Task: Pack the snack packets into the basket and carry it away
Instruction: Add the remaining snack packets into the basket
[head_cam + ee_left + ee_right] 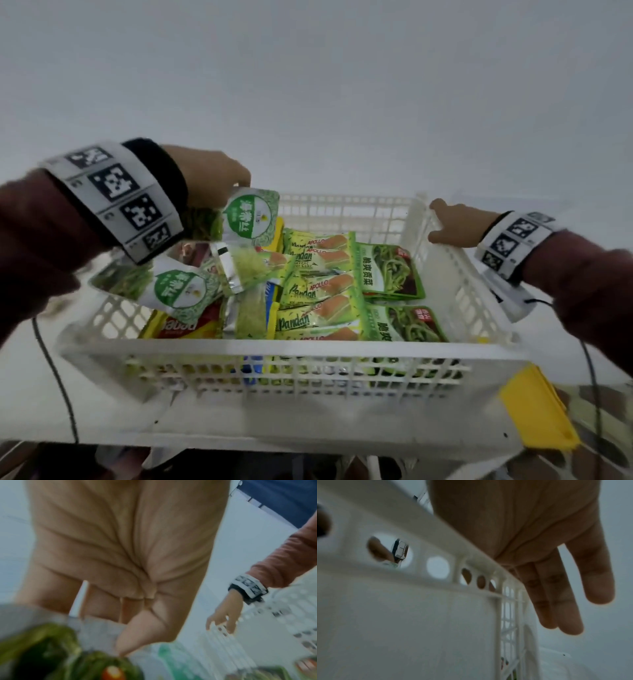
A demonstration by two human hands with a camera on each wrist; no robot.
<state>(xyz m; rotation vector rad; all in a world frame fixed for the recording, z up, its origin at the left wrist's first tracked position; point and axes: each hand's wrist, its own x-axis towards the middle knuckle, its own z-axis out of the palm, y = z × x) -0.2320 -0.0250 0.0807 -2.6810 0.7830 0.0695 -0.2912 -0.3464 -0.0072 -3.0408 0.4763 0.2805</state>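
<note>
Nearest me, my left hand (209, 174) pinches a green-and-white snack packet (251, 216) by its top edge. It hangs below the pinch, with the white basket (274, 353) directly beneath. My right hand (459, 224) rests straight-fingered on the opposite rim.

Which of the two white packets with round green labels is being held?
The upper packet, pinched by the left hand above the basket; the lower packet lies loose on the pile.
</note>
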